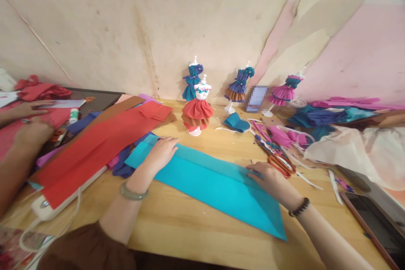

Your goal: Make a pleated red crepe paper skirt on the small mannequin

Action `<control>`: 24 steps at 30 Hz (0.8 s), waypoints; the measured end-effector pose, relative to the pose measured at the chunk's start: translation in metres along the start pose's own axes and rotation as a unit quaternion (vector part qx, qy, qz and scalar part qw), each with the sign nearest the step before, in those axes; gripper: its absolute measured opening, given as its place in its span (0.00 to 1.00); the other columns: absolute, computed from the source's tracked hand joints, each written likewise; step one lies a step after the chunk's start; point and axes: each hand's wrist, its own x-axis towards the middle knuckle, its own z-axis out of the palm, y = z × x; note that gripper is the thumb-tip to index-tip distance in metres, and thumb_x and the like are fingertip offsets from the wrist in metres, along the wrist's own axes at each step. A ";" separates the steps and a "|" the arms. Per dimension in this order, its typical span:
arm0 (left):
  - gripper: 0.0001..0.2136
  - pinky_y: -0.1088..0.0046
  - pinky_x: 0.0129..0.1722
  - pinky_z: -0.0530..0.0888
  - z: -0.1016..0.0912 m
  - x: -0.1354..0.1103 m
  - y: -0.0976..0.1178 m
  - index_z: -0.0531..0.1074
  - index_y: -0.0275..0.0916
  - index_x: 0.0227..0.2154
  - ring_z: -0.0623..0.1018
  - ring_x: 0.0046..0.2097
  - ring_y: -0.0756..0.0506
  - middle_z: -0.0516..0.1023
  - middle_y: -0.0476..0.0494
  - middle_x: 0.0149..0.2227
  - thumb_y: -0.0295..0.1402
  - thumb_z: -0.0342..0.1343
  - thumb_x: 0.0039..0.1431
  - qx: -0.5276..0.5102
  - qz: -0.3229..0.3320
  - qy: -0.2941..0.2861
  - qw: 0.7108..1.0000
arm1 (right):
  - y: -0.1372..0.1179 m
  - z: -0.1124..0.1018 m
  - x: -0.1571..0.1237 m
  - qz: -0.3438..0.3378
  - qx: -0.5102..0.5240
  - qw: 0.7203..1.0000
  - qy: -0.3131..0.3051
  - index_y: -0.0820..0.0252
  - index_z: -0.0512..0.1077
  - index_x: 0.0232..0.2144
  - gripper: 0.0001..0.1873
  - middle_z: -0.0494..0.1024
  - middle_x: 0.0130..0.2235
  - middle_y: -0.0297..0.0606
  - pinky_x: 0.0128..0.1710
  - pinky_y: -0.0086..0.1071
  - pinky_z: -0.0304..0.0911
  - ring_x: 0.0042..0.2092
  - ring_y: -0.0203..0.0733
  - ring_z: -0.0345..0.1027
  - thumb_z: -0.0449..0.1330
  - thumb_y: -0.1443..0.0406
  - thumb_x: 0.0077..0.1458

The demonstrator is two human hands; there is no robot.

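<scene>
A long turquoise paper sheet point(215, 185) lies folded lengthwise on the wooden table point(190, 228). My left hand point(160, 152) lies flat on its far left end with the fingers stretched along the fold. My right hand point(267, 177) presses on the sheet's upper right edge, fingers bent down onto the paper. Neither hand lifts anything. Orange-handled scissors point(280, 162) lie just beyond my right hand.
Red and brown paper strips point(101, 143) lie at left over a white board. Several small mannequins in paper dresses point(198, 107) stand by the wall. Paper scraps clutter the right, with a phone point(376, 223) near the edge. Another person's hands point(28, 128) work at far left.
</scene>
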 end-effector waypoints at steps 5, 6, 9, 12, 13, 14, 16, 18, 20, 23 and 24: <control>0.17 0.58 0.55 0.67 0.023 0.014 -0.007 0.71 0.36 0.55 0.72 0.56 0.37 0.76 0.34 0.53 0.29 0.51 0.64 0.127 0.072 -0.070 0.987 | -0.004 -0.005 -0.005 0.029 0.018 0.999 0.017 0.58 0.77 0.35 0.11 0.82 0.36 0.44 0.40 0.40 0.72 0.39 0.48 0.77 0.55 0.63 0.62; 0.16 0.58 0.54 0.68 0.025 0.015 -0.008 0.71 0.36 0.54 0.72 0.55 0.36 0.76 0.34 0.52 0.29 0.51 0.65 0.149 0.077 -0.073 0.983 | -0.005 -0.005 -0.007 0.037 0.025 0.999 0.024 0.58 0.77 0.35 0.11 0.82 0.37 0.44 0.41 0.40 0.72 0.39 0.49 0.77 0.55 0.63 0.62; 0.13 0.59 0.51 0.69 0.028 0.016 -0.012 0.75 0.36 0.50 0.72 0.52 0.36 0.76 0.34 0.47 0.30 0.53 0.64 0.177 0.089 -0.064 0.978 | -0.005 -0.005 -0.010 0.063 0.052 0.996 0.026 0.57 0.77 0.37 0.12 0.83 0.39 0.43 0.41 0.39 0.72 0.41 0.49 0.78 0.54 0.62 0.62; 0.09 0.60 0.50 0.69 0.029 0.017 -0.016 0.78 0.38 0.43 0.72 0.50 0.37 0.76 0.37 0.42 0.30 0.55 0.63 0.172 0.091 -0.057 0.979 | -0.003 -0.005 -0.010 0.084 0.067 0.994 0.017 0.57 0.77 0.38 0.14 0.84 0.40 0.43 0.42 0.40 0.72 0.42 0.49 0.79 0.53 0.61 0.62; 0.08 0.60 0.50 0.69 0.029 0.017 -0.016 0.78 0.38 0.41 0.72 0.49 0.37 0.76 0.37 0.41 0.30 0.55 0.63 0.169 0.091 -0.054 0.980 | -0.003 -0.005 -0.010 0.089 0.069 0.994 0.014 0.57 0.77 0.38 0.14 0.84 0.41 0.43 0.43 0.40 0.72 0.42 0.50 0.79 0.52 0.60 0.62; 0.08 0.60 0.50 0.69 0.029 0.017 -0.017 0.78 0.39 0.39 0.72 0.49 0.38 0.75 0.38 0.40 0.31 0.54 0.64 0.166 0.091 -0.050 0.981 | -0.003 -0.006 -0.010 0.093 0.069 0.993 0.011 0.57 0.77 0.38 0.15 0.84 0.41 0.44 0.43 0.41 0.72 0.43 0.50 0.78 0.52 0.60 0.62; 0.09 0.60 0.50 0.68 0.029 0.017 -0.017 0.78 0.39 0.38 0.72 0.48 0.38 0.75 0.38 0.39 0.32 0.53 0.65 0.160 0.089 -0.043 0.982 | -0.003 -0.008 -0.009 0.101 0.071 0.992 0.004 0.58 0.78 0.38 0.16 0.84 0.40 0.44 0.43 0.42 0.72 0.43 0.51 0.78 0.51 0.59 0.62; 0.10 0.60 0.51 0.68 0.027 0.017 -0.016 0.78 0.39 0.38 0.72 0.48 0.39 0.75 0.39 0.40 0.32 0.51 0.66 0.155 0.088 -0.035 0.983 | -0.006 -0.010 -0.008 0.111 0.078 0.991 -0.001 0.58 0.78 0.38 0.17 0.84 0.40 0.45 0.43 0.43 0.72 0.42 0.52 0.78 0.51 0.58 0.62; 0.10 0.60 0.53 0.68 0.023 0.017 -0.015 0.78 0.39 0.39 0.72 0.50 0.39 0.76 0.39 0.41 0.32 0.50 0.66 0.144 0.088 -0.035 0.985 | -0.008 -0.013 -0.008 0.120 0.091 0.989 -0.004 0.58 0.78 0.39 0.17 0.83 0.41 0.45 0.44 0.44 0.71 0.43 0.52 0.78 0.51 0.57 0.62; 0.11 0.59 0.56 0.66 0.012 0.016 -0.012 0.76 0.39 0.46 0.72 0.54 0.39 0.77 0.39 0.49 0.33 0.52 0.65 0.117 0.075 -0.066 0.988 | -0.006 -0.017 -0.014 0.141 0.113 0.983 -0.015 0.57 0.76 0.45 0.19 0.82 0.46 0.46 0.48 0.45 0.70 0.47 0.53 0.77 0.54 0.53 0.60; 0.14 0.58 0.57 0.65 0.007 0.015 -0.012 0.74 0.39 0.50 0.71 0.56 0.38 0.76 0.39 0.52 0.35 0.54 0.64 0.112 0.062 -0.082 0.988 | -0.003 -0.018 -0.018 0.153 0.115 0.981 -0.019 0.57 0.75 0.46 0.20 0.82 0.48 0.46 0.48 0.45 0.70 0.47 0.53 0.76 0.56 0.52 0.59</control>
